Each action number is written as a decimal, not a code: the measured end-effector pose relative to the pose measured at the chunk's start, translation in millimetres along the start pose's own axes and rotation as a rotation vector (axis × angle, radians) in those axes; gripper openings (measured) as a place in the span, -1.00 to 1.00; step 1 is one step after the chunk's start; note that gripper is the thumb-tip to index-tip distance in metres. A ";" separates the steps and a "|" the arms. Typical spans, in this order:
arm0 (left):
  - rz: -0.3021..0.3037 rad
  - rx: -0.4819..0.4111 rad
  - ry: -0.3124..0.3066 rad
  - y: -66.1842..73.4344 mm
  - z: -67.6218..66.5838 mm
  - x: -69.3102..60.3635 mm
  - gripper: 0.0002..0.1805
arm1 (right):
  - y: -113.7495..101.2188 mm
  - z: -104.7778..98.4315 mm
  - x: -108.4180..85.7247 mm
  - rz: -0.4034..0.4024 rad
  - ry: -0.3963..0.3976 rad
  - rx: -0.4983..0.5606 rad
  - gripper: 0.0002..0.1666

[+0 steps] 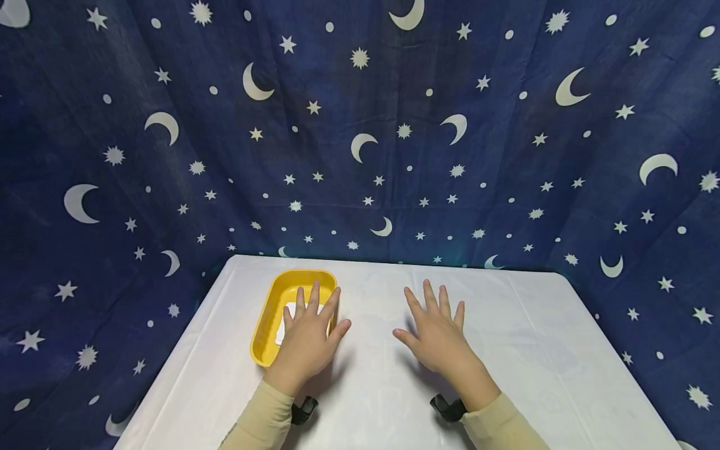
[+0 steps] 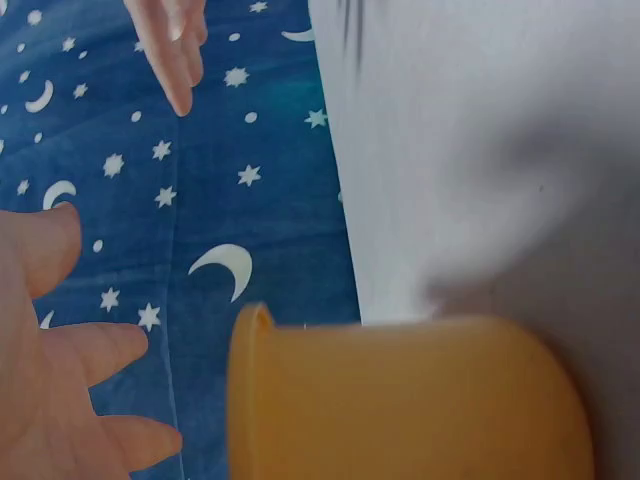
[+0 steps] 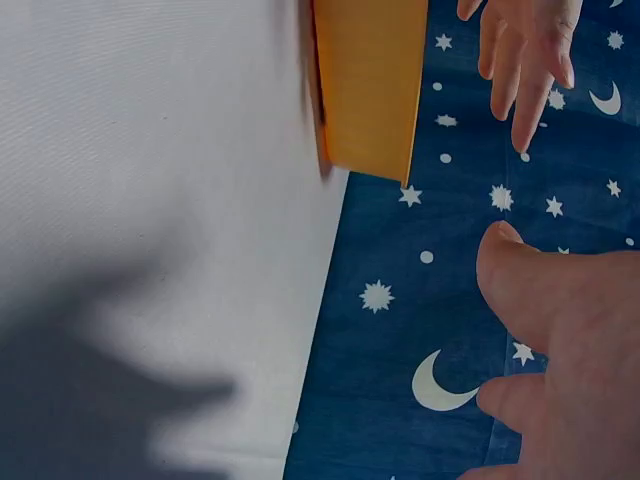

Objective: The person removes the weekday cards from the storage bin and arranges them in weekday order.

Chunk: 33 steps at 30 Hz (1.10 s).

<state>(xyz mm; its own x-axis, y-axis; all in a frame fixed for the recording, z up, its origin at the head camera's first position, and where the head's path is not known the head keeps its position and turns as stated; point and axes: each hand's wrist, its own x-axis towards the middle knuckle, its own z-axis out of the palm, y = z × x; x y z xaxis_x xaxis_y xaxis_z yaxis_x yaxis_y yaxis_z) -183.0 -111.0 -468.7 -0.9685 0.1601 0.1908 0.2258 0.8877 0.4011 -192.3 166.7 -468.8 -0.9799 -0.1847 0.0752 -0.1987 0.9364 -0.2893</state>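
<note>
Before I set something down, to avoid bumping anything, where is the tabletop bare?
Widest: the right side of the white tablecloth, from the right hand out to the edge. Another patch lies between the hands. Crowded: the left, where the left hand hovers over the yellow tray and its white item.

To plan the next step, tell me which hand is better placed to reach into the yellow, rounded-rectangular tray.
Probably the left: in the head view, the left hand, spread and empty, overlaps the tray and its flat white contents; the right hand, also empty, is farther away.
</note>
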 end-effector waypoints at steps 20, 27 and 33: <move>-0.183 -0.292 0.044 -55.4 -57.4 -2.1 -0.44 | -35.0 1.0 23.4 -0.131 -0.019 0.048 0.10; -0.234 -0.289 0.066 -76.8 -71.7 -7.4 -0.48 | -53.9 7.6 31.7 -0.157 -0.019 0.062 0.05; -0.283 -0.329 0.078 -97.1 -76.7 -10.1 -0.53 | -71.3 15.3 39.9 -0.201 -0.021 0.059 0.05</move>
<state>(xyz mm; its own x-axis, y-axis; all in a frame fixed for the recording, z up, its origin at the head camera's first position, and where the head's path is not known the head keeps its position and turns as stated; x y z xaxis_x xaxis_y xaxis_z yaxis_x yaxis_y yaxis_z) -187.1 -231.9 -440.9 -0.9890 -0.1139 0.0948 -0.0133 0.7051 0.7090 -217.5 88.0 -459.8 -0.9203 -0.3731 0.1172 -0.3906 0.8610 -0.3257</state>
